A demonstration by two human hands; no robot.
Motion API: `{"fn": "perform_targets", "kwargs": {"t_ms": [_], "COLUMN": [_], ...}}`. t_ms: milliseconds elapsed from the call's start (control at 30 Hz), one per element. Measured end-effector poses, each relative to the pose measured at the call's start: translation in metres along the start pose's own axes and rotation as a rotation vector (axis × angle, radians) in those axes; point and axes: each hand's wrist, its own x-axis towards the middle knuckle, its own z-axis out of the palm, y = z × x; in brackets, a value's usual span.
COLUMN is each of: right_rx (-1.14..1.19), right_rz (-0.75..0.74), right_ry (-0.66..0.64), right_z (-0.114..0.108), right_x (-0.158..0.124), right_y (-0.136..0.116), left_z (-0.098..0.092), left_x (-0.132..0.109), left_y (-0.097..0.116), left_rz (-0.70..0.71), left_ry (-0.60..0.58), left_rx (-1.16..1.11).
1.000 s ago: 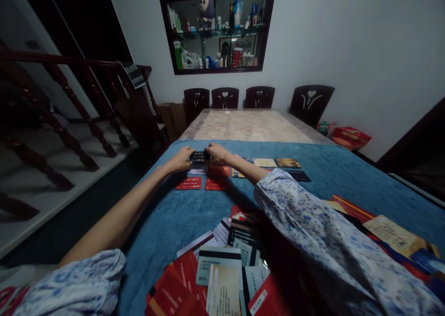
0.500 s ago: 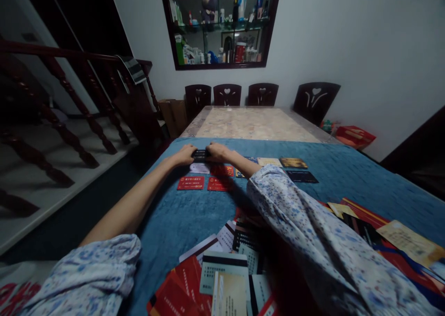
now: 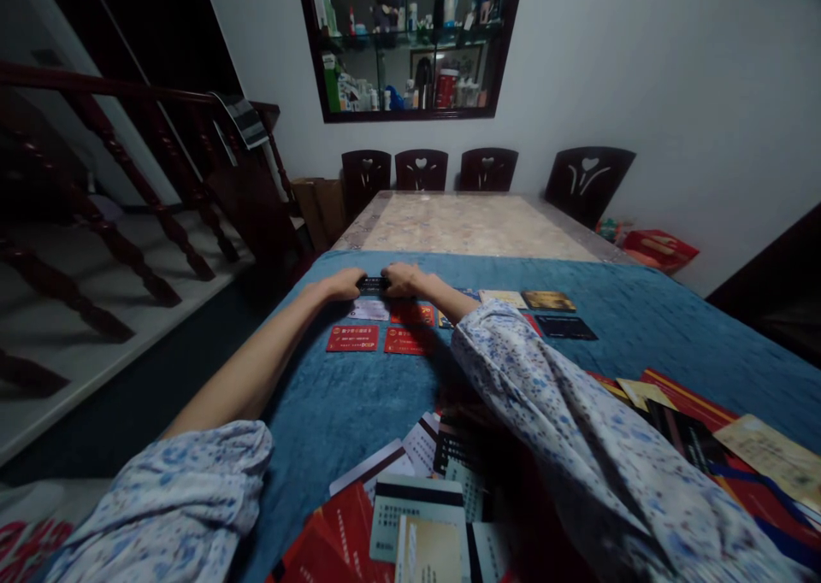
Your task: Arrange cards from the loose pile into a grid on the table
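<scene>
Both my arms reach far across a blue cloth (image 3: 359, 395) on the table. My left hand (image 3: 342, 284) and my right hand (image 3: 402, 279) pinch the two ends of a dark card (image 3: 373, 285), low over the cloth's far part. Just in front of it lie rows of cards: a pale card (image 3: 369, 310), red cards (image 3: 351, 338), and further right a tan card (image 3: 547, 300) and a dark card (image 3: 565, 327). A loose heap of cards (image 3: 416, 515) lies close to me under my right sleeve.
More cards and red envelopes (image 3: 711, 421) spread at the right. Beyond the cloth the marble tabletop (image 3: 468, 224) is bare, with several dark chairs (image 3: 420, 169) behind it. A wall cabinet (image 3: 410, 44) hangs above. A wooden stair railing (image 3: 128, 181) stands at the left.
My hands have stayed on the dark card and eased it down toward the cloth; the view has tilted slightly, so the near heap has slid lower in frame.
</scene>
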Motion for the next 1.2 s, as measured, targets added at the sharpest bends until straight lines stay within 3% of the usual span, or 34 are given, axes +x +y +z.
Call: {"fn": "perform_targets", "kwargs": {"t_ms": [533, 1033, 1200], "right_rx": [0.027, -0.042, -0.018], "right_rz": [-0.003, -0.067, -0.097], "right_ry": [-0.037, 0.042, 0.102], "right_z": [-0.003, -0.001, -0.005], "right_x": [0.002, -0.001, -0.012], "right_y": [0.000, 0.011, 0.020], "left_z": [0.000, -0.010, -0.009], "left_x": [0.007, -0.005, -0.010], "left_y": [-0.003, 0.005, 0.005], "left_rz": [0.051, -0.062, -0.058], "left_ry": [-0.007, -0.026, 0.087], "left_rx": [0.014, 0.081, 0.023]}}
